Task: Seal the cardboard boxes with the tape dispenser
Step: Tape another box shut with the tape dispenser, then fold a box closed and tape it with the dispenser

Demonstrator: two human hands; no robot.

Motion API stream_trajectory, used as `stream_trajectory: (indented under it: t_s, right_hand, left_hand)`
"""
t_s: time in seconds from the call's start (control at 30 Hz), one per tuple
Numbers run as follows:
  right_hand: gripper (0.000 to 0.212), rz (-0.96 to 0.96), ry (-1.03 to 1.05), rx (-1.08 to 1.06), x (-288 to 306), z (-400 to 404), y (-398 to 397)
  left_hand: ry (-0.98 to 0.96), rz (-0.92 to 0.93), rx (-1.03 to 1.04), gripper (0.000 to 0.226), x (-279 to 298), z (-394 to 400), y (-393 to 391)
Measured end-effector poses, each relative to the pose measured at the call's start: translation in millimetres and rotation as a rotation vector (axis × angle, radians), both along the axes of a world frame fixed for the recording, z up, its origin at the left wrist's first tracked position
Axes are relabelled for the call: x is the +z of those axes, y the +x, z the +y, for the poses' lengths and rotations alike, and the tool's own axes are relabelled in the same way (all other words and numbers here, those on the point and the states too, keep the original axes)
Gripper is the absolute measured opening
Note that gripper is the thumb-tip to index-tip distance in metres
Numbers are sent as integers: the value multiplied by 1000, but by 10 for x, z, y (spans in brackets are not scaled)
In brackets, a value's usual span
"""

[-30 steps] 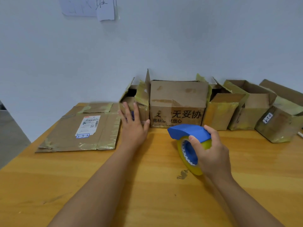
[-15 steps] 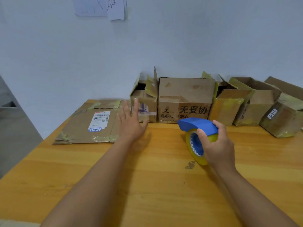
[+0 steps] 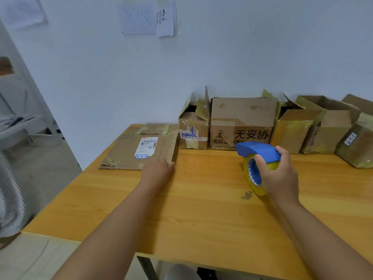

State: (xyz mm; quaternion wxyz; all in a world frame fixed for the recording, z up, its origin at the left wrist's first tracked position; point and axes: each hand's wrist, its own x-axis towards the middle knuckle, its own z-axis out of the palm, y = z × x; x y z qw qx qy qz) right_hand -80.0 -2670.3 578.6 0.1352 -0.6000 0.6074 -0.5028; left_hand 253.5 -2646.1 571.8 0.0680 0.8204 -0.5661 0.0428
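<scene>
A: Entry, head view. Right hand (image 3: 279, 176)?

B: Curled round the tape dispenser (image 3: 257, 158) — fingers over the blue hood, thumb at the blue core of the yellowish roll. The roll's lower rim sits at the wooden table (image 3: 201, 209), right of centre, just by a dark scuff mark (image 3: 246, 195).

A: Left hand (image 3: 156, 172)?

B: At the near right corner of the flattened cardboard box (image 3: 139, 150). Palm is down, thumb along the box's right edge. The fingertips are out of sight at the corner, so I cannot tell whether they grip the cardboard or only rest on it.

A: Where does that flat box lie?

B: At the table's far left corner, running almost to the left edge. White shipping label (image 3: 149, 144) on top, with a small blue-bordered tag below it.

A: The other boxes?

B: A row along the far edge against the white wall (image 3: 101, 67). Small open box (image 3: 193, 132) with flaps up, just right of the flat one; printed carton (image 3: 242, 123) touching it; then more open boxes (image 3: 314, 126) to the right edge of view — the last one tilted, carrying a white tag.

A: Free surface?

B: Bare wood from the row to the near edge, broad between the two forearms. A floor gap lies beyond the left edge. Paper notes (image 3: 148, 19) pinned high on the wall.
</scene>
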Motion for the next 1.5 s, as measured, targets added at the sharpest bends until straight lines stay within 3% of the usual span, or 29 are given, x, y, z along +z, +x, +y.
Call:
stream_trajectory:
  t_s: [0.23, 0.37, 0.5, 0.6, 0.73, 0.87, 1.13, 1.27, 1.4, 1.5]
  right_hand:
    - [69, -70, 34, 54, 41, 135, -10]
    - [69, -43, 10, 110, 32, 251, 8]
    - [68, 298, -74, 174, 50, 405, 169]
    - [65, 501, -143, 203, 73, 432, 191]
    - [65, 774, -186, 110, 34, 347, 5]
    - [68, 956, -53, 5, -37, 307, -182]
    - [64, 999, 150, -68, -144, 379, -394]
    - [65, 936, 219, -71, 13, 439, -274]
    - [66, 868, 151, 70, 217, 590, 62]
    - [61, 869, 86, 185, 279, 761, 310]
  left_hand:
    - [81, -31, -11, 38, 235, 203, -43]
    - [131, -281, -17, 30, 386, 378, -222]
    - [163, -381, -52, 26, 457, 533, -519]
    - [145, -245, -49, 31, 406, 622, -639]
    - [192, -52, -65, 67, 183, 775, -574]
    - [206, -21, -71, 62, 97, 711, -529]
    - [273, -230, -129, 30, 122, 745, -627]
    - [297, -298, -85, 32, 235, 911, -688]
    - [370, -428, -64, 32, 434, 1198, -729]
    - [358, -423, -58, 23, 733, 1520, -694]
